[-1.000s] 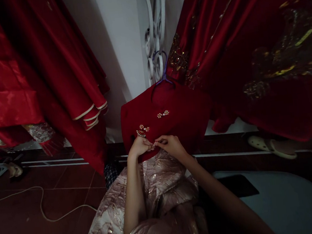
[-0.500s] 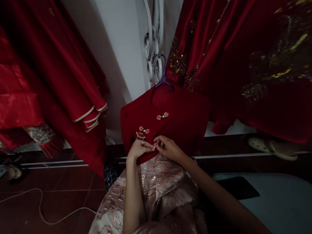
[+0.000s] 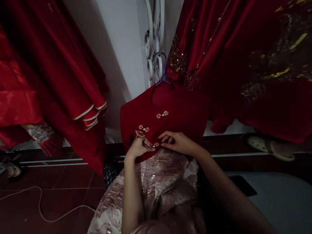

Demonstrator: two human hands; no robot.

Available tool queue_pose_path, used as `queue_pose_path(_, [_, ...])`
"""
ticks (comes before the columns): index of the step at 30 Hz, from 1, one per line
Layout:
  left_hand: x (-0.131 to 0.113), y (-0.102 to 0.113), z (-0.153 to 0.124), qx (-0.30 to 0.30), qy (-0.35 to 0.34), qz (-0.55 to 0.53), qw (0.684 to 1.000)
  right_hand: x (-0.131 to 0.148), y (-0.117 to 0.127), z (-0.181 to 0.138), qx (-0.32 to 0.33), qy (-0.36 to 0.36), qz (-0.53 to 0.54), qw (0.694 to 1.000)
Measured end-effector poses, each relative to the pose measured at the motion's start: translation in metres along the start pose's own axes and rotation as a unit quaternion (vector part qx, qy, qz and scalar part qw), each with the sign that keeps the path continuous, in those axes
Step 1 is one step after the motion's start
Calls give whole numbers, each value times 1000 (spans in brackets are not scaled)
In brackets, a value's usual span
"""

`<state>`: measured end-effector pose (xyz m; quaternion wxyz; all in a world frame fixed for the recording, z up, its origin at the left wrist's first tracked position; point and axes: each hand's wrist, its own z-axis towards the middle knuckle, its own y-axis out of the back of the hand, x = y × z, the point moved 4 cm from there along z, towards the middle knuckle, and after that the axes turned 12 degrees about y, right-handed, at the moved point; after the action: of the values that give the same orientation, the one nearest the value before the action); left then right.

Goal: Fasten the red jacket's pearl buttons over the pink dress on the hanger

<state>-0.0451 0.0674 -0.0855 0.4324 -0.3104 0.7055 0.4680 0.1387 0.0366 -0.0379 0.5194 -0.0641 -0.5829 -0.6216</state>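
While both hands work at the red jacket's (image 3: pixel 183 114) lower edge, L hand (image 3: pixel 138 148) pinches a pearl clasp (image 3: pixel 155 145) and R hand (image 3: pixel 179 143) fingers are closed on the cloth beside it. Red gowns (image 3: pixel 56 68) crowd both sides, w/ open room only btwn them. Pink brocade (image 3: pixel 163 183) lies under the forearms, and a cable (image 3: pixel 40 207) is on the floor.

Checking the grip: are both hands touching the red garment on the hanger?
Touching. The head view shows the left hand and right hand pinching the red garment at its lower edge, beside a pearl clasp.
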Motion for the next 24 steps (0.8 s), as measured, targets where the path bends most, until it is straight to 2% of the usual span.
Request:
queue_pose_path(6, [-2, -4, 2, -3, -27, 39, 999, -3, -3, 1, 5, 1, -19, 1000])
queue_pose_path(12, [-2, -4, 1, 16, -32, 23, 999, -5, -1, 3, -24, 14, -43, 999])
queue_pose_path(16, [-6, -6, 0, 17, -59, 15, 998, -3, -1, 3, -22, 22, -48, 998])
queue_pose_path(24, [-11, -7, -1, -10, -79, 35, 996, -12, -17, 6, -6, 21, -30, 999])
